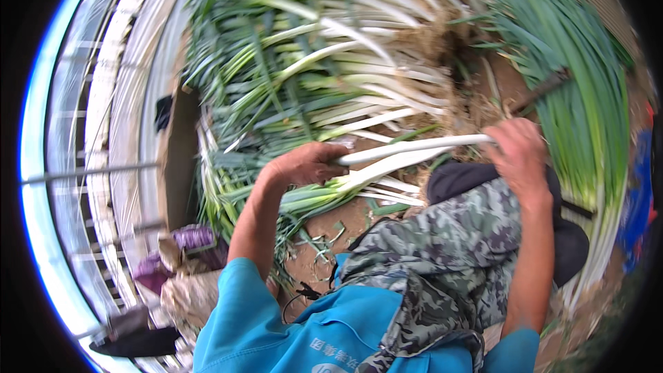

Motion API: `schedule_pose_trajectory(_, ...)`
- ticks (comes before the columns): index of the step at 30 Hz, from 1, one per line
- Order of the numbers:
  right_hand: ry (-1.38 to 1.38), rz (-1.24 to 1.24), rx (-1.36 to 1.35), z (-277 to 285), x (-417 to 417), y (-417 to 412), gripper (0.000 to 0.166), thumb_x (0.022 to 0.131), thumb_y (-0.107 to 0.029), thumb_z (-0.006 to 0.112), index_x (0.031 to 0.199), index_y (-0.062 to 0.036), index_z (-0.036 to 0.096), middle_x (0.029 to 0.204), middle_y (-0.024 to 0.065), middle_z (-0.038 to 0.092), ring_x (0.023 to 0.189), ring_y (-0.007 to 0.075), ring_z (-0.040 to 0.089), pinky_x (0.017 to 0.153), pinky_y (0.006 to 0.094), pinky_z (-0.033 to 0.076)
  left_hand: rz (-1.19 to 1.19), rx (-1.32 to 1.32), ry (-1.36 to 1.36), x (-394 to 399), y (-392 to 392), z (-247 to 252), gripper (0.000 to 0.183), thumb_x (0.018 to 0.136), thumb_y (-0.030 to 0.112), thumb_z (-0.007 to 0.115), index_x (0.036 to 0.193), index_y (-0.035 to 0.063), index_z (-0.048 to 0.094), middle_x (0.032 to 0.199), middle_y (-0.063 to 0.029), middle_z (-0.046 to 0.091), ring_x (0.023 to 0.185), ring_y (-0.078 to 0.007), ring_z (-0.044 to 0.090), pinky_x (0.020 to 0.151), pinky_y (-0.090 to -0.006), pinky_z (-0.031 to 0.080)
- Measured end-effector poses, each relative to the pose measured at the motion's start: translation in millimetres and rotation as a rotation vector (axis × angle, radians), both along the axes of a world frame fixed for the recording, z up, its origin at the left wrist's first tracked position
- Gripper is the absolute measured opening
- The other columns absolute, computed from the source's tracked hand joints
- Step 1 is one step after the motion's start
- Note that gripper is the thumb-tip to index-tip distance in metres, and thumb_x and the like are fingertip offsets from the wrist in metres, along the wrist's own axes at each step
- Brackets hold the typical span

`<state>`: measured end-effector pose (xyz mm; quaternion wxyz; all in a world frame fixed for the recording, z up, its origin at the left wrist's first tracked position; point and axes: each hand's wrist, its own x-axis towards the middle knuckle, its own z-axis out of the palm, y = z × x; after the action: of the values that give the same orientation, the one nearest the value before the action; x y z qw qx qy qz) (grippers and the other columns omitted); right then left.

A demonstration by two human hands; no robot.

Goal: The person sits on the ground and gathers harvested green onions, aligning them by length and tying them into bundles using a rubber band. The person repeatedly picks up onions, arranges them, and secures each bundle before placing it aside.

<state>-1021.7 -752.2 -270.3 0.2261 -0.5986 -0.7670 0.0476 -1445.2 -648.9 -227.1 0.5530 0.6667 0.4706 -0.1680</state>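
Observation:
A long white stalk of a leek or large green onion (pixel 414 148) stretches between my two hands over my lap. My left hand (pixel 309 163) is closed around it toward its green end. My right hand (pixel 518 158) grips the root end, which the fingers hide. Just below the held stalk, more white stalks (pixel 386 168) lie with their green leaves to the left. A big heap of untrimmed stalks (pixel 352 62) spreads ahead, brown roots (pixel 445 36) to the right. On my right lies a long bundle with green leaves (pixel 585 93) and white ends near my leg.
A stick-like tool handle (pixel 544 90) lies across the right bundle. Leaf scraps (pixel 323 241) litter the soil near my lap. Purple sacks (pixel 194 241) and a tan bag (pixel 191 292) sit at left, beside a plastic-sheeted wall (pixel 124 88). A blue sheet (pixel 636 191) shows far right.

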Motion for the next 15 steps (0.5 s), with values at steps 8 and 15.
schedule_pose_trajectory(8,0.477,-0.222,-0.106,-3.8,4.7,15.3,0.028,0.098,-0.004,0.072,0.126,-0.0005,0.071,0.123,0.0115,0.070,0.117,0.0283,0.067,0.102,0.0366,0.052,1.018,0.212,-0.021,-203.2,-125.5,12.1,0.019,0.104,0.014,0.070,0.122,0.0060,0.068,0.081,0.0037,0.058,0.066,-0.0072,0.054,0.062,-0.0268,0.050)
schedule_pose_trajectory(15,0.339,-0.154,-0.160,8.2,-15.5,28.8,0.033,0.090,-0.004,0.076,0.122,-0.0006,0.071,0.124,0.0161,0.070,0.119,0.0363,0.065,0.106,0.0408,0.050,0.291,1.193,1.385,-399.2,-56.7,91.6,0.040,0.098,0.018,0.077,0.134,0.0047,0.066,0.113,-0.0129,0.072,0.098,-0.0268,0.071,0.082,-0.0400,0.059)
